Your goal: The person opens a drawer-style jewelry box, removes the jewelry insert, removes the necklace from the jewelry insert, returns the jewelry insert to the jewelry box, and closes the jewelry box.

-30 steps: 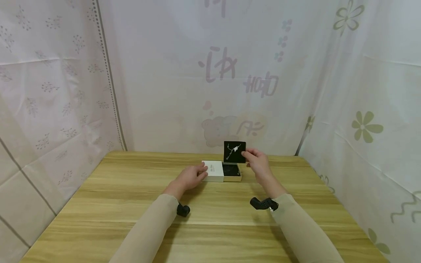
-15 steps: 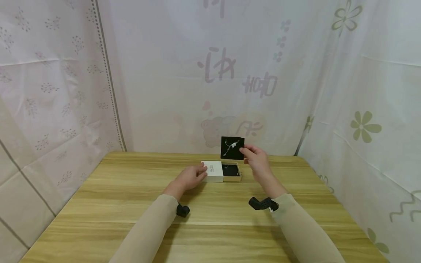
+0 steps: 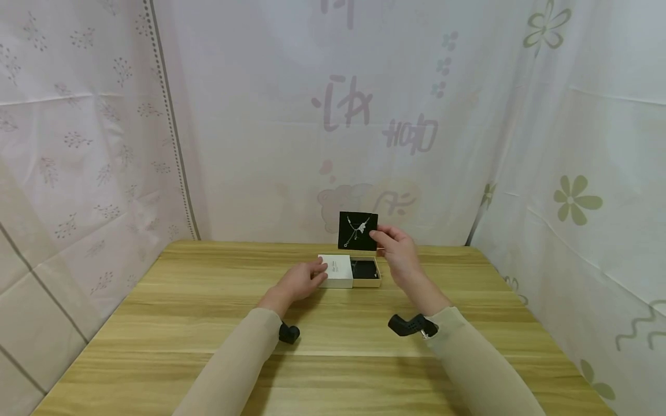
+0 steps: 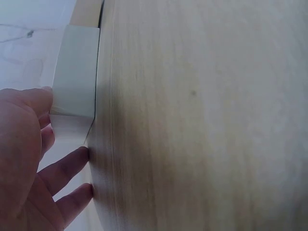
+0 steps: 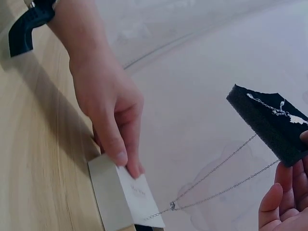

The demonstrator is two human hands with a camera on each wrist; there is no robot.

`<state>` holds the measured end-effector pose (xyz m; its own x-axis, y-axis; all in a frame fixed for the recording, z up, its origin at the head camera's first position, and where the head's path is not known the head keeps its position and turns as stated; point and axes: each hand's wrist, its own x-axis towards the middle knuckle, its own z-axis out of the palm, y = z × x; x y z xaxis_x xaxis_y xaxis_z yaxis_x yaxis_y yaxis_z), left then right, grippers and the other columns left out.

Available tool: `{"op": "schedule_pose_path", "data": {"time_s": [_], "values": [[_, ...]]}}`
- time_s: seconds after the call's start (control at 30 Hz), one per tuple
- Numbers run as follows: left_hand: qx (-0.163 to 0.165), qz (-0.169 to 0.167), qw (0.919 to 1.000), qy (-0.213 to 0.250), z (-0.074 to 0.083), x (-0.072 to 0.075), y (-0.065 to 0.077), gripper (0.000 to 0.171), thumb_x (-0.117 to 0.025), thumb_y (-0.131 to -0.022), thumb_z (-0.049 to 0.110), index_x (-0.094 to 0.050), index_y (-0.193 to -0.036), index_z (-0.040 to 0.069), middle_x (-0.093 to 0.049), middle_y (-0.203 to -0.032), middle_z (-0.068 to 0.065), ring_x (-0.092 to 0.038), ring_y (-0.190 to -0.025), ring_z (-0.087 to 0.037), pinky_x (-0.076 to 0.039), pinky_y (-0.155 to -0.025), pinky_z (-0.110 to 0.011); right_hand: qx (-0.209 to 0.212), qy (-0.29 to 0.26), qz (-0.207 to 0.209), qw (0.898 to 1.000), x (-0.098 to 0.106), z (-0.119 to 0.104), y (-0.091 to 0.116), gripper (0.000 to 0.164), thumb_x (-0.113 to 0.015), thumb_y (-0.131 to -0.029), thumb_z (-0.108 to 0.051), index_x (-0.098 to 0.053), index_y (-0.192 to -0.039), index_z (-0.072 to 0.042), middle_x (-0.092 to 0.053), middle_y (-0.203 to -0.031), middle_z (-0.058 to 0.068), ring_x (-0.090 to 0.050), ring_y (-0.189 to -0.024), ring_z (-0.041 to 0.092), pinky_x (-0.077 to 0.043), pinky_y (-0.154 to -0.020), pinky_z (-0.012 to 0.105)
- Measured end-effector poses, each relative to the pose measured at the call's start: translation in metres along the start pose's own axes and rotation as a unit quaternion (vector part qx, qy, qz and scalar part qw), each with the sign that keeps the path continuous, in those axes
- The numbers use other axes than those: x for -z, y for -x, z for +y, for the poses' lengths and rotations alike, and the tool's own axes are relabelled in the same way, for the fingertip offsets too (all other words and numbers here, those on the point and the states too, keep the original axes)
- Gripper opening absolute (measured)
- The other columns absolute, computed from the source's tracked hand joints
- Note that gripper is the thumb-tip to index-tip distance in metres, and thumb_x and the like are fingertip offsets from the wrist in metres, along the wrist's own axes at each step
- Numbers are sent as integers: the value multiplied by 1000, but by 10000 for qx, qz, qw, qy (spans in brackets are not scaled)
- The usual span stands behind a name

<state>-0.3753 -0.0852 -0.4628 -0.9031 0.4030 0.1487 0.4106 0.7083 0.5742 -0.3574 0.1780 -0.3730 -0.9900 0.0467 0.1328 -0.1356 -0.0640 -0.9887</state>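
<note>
My left hand [image 3: 299,279] holds the white sleeve of a small jewelry box [image 3: 337,271] on the table, with thumb and fingers at its left end. The box's tray [image 3: 367,283] sticks out to the right, with a black lining inside. Above it, my right hand [image 3: 399,249] pinches the right edge of a black foam pad [image 3: 346,228], held upright. Across the pad's face lies a silver necklace [image 3: 360,229] with a pale pendant. In the right wrist view, a loop of its thin chain [image 5: 226,187] hangs from under the pad down past the box.
The wooden table [image 3: 208,346] extends around the box, whose place is near the back edge. A printed curtain [image 3: 250,115] hangs behind and at both sides. Black wrist cameras [image 3: 407,325] sit on both wrists.
My right hand has lifted the foam pad up and to the left, from just above the tray to higher over the box. My left hand stays on the sleeve.
</note>
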Motion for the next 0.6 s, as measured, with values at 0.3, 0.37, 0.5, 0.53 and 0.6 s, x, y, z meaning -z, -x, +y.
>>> {"op": "schedule_pose_path", "data": {"time_s": [0.3, 0.37, 0.5, 0.53, 0.6], "values": [[105, -76, 9997, -217, -1, -1, -3, 47, -58, -116, 30, -60, -158, 11, -46, -173, -11, -46, -160, -37, -38, -133, -52, 35, -124, -174, 9998, -13, -8, 8, 14, -70, -107, -12, -68, -118, -4, -62, -109, -6, -57, -86, 9, -57, -73, 20], [107, -86, 9997, -213, -1, -1, -3, 47, -58, -116, 30, -60, -158, 10, -46, -173, -10, -46, -159, -37, -38, -132, -52, 60, -133, -240, 9996, -16, -10, 10, 14, -70, -107, -12, -67, -118, -3, -62, -109, -6, -57, -84, 9, -57, -74, 21], [125, -128, 9995, -264, 0, -1, -4, 47, -57, -116, 31, -60, -159, 11, -46, -174, -9, -46, -160, -36, -38, -133, -52, 49, -221, -299, 9993, -19, -12, 15, 12, -70, -108, -12, -67, -116, -5, -63, -108, -7, -55, -80, 8, -57, -74, 21], [132, -146, 9994, -282, 0, -1, -4, 47, -57, -116, 31, -60, -159, 11, -46, -174, -9, -46, -160, -35, -38, -133, -51, 39, -259, -302, 9992, -20, -12, 16, 10, -70, -107, -12, -67, -115, -6, -63, -107, -7, -55, -79, 8, -57, -74, 22], [114, -169, 9992, -339, 0, 0, -4, 47, -57, -116, 31, -60, -158, 10, -47, -173, -10, -47, -160, -35, -38, -133, -51, 19, -330, -310, 9990, -22, -12, 18, 6, -70, -107, -11, -68, -112, -9, -65, -105, -9, -56, -79, 8, -57, -74, 21]]}}
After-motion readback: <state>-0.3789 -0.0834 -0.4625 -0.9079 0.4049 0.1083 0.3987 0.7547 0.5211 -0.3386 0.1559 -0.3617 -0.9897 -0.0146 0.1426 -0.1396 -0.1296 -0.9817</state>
